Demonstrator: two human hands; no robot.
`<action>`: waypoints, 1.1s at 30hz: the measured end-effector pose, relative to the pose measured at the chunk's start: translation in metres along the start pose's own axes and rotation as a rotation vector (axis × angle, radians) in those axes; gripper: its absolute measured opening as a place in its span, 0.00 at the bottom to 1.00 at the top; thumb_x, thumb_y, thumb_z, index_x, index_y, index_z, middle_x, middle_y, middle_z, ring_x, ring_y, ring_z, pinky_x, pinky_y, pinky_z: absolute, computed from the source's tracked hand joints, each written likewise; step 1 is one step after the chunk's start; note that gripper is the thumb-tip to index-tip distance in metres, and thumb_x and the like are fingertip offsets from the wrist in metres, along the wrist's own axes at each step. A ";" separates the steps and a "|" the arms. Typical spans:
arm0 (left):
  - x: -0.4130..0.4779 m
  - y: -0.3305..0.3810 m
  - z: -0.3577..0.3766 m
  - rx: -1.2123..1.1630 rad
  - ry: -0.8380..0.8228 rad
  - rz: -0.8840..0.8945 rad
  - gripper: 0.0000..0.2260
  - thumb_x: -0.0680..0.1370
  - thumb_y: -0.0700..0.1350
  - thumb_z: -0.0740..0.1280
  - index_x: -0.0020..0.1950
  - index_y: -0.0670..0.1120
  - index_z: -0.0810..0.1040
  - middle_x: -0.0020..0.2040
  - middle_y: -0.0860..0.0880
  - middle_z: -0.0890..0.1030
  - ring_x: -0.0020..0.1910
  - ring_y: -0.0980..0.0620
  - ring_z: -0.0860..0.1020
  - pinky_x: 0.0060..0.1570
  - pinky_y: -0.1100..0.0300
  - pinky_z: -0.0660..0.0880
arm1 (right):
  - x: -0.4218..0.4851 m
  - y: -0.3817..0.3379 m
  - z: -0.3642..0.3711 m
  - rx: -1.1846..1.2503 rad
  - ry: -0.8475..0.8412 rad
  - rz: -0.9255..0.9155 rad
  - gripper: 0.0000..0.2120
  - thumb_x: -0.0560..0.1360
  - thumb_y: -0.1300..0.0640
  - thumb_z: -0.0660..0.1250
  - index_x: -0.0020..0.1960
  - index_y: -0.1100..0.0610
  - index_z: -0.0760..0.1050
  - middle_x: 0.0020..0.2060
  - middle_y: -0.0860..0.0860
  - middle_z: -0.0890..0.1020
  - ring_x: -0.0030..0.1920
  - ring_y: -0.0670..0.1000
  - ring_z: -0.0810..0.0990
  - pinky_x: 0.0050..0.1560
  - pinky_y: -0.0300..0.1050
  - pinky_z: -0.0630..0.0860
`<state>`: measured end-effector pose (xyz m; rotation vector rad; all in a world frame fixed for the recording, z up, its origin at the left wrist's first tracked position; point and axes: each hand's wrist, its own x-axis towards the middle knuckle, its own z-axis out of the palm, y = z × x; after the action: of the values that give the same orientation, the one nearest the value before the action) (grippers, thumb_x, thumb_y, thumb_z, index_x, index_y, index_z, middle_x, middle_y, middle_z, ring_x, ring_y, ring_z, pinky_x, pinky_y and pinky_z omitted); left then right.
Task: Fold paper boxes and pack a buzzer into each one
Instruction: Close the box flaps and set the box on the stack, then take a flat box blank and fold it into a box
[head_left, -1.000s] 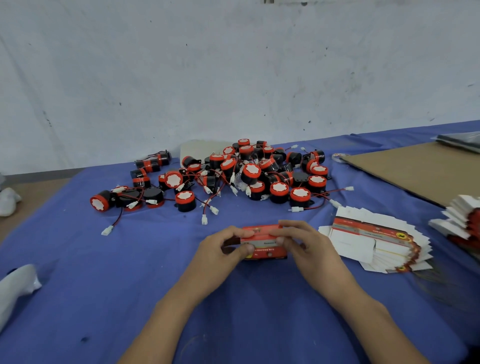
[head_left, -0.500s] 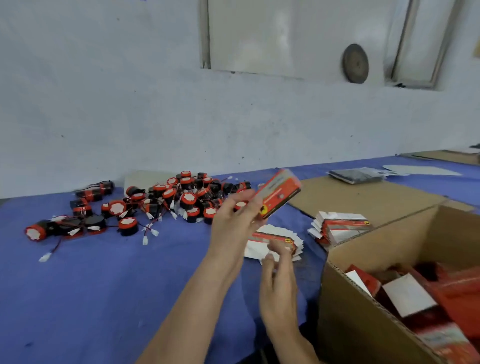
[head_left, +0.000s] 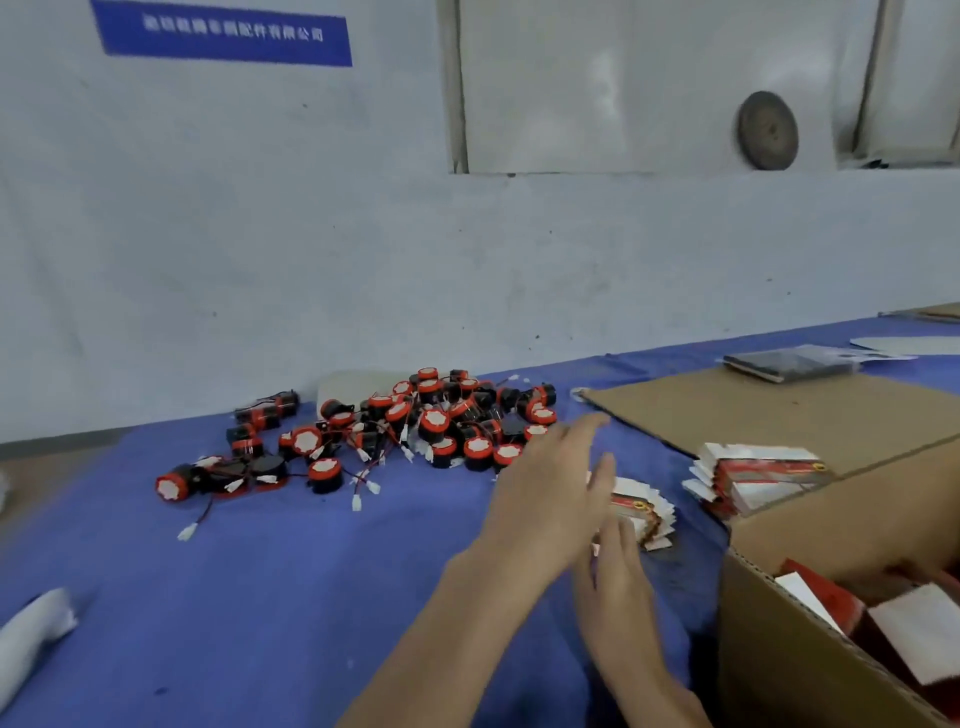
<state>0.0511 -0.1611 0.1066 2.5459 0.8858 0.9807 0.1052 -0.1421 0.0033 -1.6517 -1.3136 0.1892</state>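
Two bare hands hold nothing, fingers straight and loosely apart. Nearest us, the right hand (head_left: 618, 587) points forward, its fingertips touching or just short of the fanned stack of flat boxes (head_left: 652, 519); we cannot tell which. The left hand (head_left: 550, 499) hangs just to its left and slightly beyond, covering the stack's left end. We judge the right hand nearer for lifting the next blank, whose long axis runs across its fingers. Right of both hands the carton (head_left: 789, 675) wall crowds close. To their left lies open blue cloth (head_left: 260, 597). Beyond the left fingertips sits the buzzer pile (head_left: 431, 421), within easy reach.
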 end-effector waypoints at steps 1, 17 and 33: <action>-0.004 -0.033 0.006 0.137 -0.012 -0.091 0.19 0.84 0.51 0.57 0.76 0.53 0.64 0.70 0.51 0.72 0.67 0.51 0.70 0.63 0.55 0.70 | -0.016 0.041 -0.027 -0.034 0.186 0.016 0.16 0.80 0.63 0.61 0.64 0.48 0.71 0.57 0.43 0.72 0.51 0.50 0.75 0.47 0.47 0.71; -0.052 -0.215 0.052 0.359 -0.106 -0.486 0.15 0.84 0.52 0.52 0.69 0.58 0.69 0.70 0.58 0.69 0.69 0.55 0.66 0.69 0.60 0.63 | 0.065 0.086 0.038 -0.752 -0.161 0.218 0.31 0.82 0.36 0.50 0.80 0.48 0.53 0.79 0.58 0.54 0.80 0.60 0.50 0.77 0.62 0.46; -0.060 -0.207 0.051 0.134 0.017 -0.494 0.15 0.84 0.50 0.56 0.70 0.55 0.71 0.68 0.58 0.72 0.69 0.58 0.66 0.65 0.62 0.67 | 0.048 0.065 0.015 -0.530 -0.346 0.074 0.33 0.77 0.62 0.59 0.79 0.45 0.55 0.76 0.49 0.61 0.68 0.57 0.66 0.70 0.49 0.64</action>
<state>-0.0414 -0.0398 -0.0542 2.2425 1.5322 0.8076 0.1579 -0.0902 -0.0334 -2.1871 -1.6620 0.1867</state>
